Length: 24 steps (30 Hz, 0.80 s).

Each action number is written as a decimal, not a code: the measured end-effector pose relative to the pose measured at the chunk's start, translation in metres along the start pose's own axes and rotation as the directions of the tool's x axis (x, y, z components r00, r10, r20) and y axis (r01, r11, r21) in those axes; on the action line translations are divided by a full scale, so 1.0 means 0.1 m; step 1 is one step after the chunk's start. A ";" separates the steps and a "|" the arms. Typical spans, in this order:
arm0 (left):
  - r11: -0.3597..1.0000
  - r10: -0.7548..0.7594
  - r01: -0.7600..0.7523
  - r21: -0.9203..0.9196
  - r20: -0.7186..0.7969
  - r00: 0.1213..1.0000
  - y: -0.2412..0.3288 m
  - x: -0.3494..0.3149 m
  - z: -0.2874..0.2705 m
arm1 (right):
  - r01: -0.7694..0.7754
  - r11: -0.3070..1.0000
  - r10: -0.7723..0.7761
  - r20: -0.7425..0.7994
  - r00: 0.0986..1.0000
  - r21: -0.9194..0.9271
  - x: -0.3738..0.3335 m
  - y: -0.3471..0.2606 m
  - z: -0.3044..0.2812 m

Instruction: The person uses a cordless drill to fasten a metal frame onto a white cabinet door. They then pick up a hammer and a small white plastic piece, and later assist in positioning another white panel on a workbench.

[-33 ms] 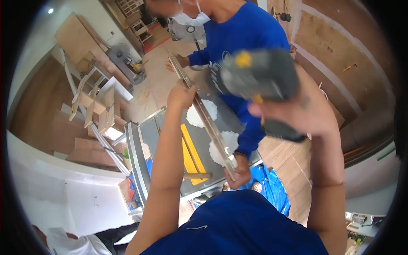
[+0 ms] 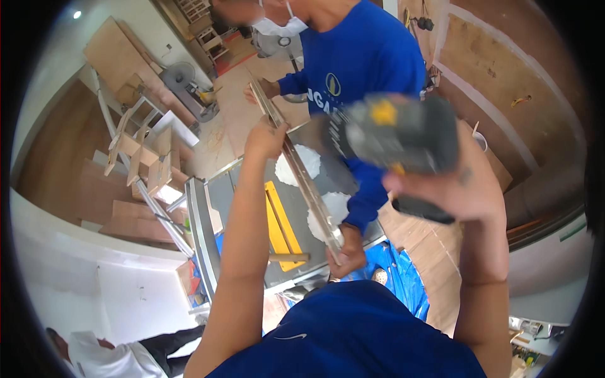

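Observation:
My left hand is closed around the upper part of a long, narrow metal strip, which slants above a grey-topped table. My right hand grips a dark power drill, blurred by motion and raised to the right of the strip, apart from it. The drill's front end points left and its bit cannot be made out. Across from me a person in a blue shirt holds the strip at both ends, one hand at the near end and the other hand at the far end.
On the grey table lie a yellow slotted piece, a short wooden stick and ragged white patches. Blue sheeting covers floor near me. Stacked boards and steps, plus a fan, stand left. Another person is lower left.
The drill in my right hand has moved a little right and down. My left hand and the strip have shifted slightly left, along with the other person's near hand.

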<state>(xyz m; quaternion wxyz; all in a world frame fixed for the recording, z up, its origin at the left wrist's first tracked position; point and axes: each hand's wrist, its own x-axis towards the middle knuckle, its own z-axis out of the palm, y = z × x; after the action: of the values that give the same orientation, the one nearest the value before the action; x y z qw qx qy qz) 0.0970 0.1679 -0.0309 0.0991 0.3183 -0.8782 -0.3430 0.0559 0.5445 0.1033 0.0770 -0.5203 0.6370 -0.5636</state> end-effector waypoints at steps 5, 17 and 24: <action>0.997 0.010 -0.021 -0.072 -0.150 0.989 0.10 -0.04 0.15 | -0.204 0.944 0.208 0.015 0.978 0.258 -1.44 0.46 -0.66; 0.985 -0.053 0.020 -0.170 -0.192 0.980 0.30 0.08 0.58 | -0.702 0.543 0.839 -0.261 0.478 0.460 -3.54 1.63 -0.86; 0.903 0.073 0.061 0.426 -0.292 0.954 0.26 0.19 0.64 | -0.705 0.530 0.845 -0.227 0.484 0.471 -3.48 1.70 -0.85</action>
<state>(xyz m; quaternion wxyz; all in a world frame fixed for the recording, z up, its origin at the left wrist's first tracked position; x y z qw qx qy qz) 0.0442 0.2049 -0.0627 0.1599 0.3781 -0.9076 -0.0882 0.0549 0.8291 -0.1726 0.2659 -0.0129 0.7047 -0.6577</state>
